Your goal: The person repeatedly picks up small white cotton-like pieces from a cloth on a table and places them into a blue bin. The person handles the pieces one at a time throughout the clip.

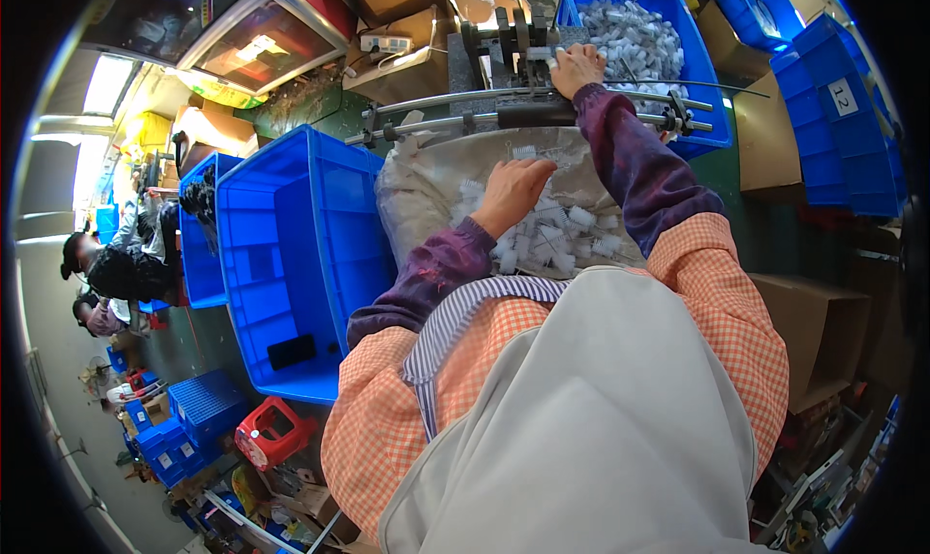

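Grip first: the left hand (511,194) lies palm down in a heap of small white plastic parts (557,232), fingers curled into the pile, but whether they actually pinch a piece cannot be told because the knuckles hide the fingertips. Those parts sit in a pale cloth sack (426,191) spread open right in front of the person's body, just below a pair of metal rails (484,108) that run across the view. Beyond the rails the right hand (575,68) reaches up to a dark metal machine (509,46), its fingertips resting on a small white piece at the machine's block; the fingers look bent around it, though the hold itself is too small to make out clearly. Behind the machine stands a blue bin (697,79) filled with more clear and white parts. To the person's left, touching the sack, a large blue crate (291,254) stands nearly bare inside, with one small black object (291,352) on its bottom. Both arms wear purple sleeves under an orange checked smock, and a pale grey apron (601,428) covers the lap. Cardboard boxes (819,331) stand to the right, and stacked blue bins (843,118) fill the far right corner. Far to the left, other people sit at work among smaller blue crates.
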`<state>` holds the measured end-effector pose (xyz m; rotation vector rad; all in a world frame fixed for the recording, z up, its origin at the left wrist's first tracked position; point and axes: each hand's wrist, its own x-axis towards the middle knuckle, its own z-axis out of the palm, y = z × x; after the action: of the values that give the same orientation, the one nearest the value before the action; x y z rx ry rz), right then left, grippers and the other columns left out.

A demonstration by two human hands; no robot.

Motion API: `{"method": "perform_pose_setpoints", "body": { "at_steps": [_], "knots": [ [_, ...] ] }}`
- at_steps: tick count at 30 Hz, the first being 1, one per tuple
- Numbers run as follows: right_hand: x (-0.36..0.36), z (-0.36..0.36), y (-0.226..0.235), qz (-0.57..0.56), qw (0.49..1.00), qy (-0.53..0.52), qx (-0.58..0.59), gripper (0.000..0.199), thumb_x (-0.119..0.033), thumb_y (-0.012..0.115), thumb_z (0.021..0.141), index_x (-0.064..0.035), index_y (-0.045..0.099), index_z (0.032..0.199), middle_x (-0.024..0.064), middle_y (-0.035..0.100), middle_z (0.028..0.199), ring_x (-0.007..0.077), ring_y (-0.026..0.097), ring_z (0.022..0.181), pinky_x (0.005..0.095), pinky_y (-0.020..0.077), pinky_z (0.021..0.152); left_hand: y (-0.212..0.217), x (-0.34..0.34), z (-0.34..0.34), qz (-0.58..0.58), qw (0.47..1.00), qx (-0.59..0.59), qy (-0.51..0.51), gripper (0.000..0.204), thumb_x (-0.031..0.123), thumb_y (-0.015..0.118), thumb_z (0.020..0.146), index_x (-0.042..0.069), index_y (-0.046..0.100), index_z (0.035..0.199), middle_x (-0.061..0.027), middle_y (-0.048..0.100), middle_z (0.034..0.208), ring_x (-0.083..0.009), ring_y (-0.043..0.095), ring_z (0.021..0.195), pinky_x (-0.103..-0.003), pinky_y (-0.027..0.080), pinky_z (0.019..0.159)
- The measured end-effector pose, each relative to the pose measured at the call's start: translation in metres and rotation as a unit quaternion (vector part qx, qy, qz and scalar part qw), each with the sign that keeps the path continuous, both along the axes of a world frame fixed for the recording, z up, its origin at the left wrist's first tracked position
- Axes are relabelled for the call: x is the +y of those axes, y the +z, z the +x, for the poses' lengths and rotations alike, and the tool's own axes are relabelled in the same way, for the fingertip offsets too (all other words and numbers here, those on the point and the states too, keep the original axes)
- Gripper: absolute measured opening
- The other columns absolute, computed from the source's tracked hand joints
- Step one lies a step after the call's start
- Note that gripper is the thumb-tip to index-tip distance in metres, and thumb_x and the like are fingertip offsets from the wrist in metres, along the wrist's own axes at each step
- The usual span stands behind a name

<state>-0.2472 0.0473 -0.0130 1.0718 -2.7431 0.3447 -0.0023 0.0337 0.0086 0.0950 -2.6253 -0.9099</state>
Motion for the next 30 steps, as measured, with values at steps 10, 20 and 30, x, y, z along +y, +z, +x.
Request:
{"method": "perform_pose_setpoints", "body": {
  "at_steps": [10,20,30],
  "knots": [
    [-0.017,0.019,0.002,-0.005,0.999,0.019,0.032,0.028,-0.028,0.047,0.082,-0.0098,0.062,0.097,0.0095,0.055,0.105,0.0278,0.041,0.110,0.0500,0.0216,0.096,0.001,-0.006,0.006,-0.008,0.999,-0.048,-0.017,0.022,0.009,0.049,0.081,0.005,0.054,0.102,-0.0134,0.055,0.086,-0.0328,0.055,0.080,-0.041,0.043,0.068],
    [0.026,-0.020,-0.001,0.029,0.999,0.022,-0.015,0.028,-0.029,0.048,0.080,-0.0134,0.061,0.100,0.0090,0.055,0.108,0.0284,0.044,0.110,0.0501,0.0226,0.096,0.005,-0.009,0.007,0.054,0.998,-0.020,-0.001,0.025,-0.003,0.042,0.078,0.000,0.055,0.099,-0.0182,0.045,0.103,-0.0351,0.047,0.098,-0.037,0.039,0.086],
    [0.037,-0.063,0.039,0.152,0.988,-0.008,0.002,0.025,-0.016,0.046,0.079,-0.0123,0.058,0.100,0.0105,0.062,0.098,0.0270,0.059,0.094,0.0453,0.0390,0.084,0.021,-0.006,-0.010,0.148,0.987,0.057,-0.014,0.017,0.001,0.052,0.080,0.001,0.055,0.097,-0.0141,0.054,0.096,-0.0335,0.055,0.085,-0.037,0.045,0.072]
  ]
}}
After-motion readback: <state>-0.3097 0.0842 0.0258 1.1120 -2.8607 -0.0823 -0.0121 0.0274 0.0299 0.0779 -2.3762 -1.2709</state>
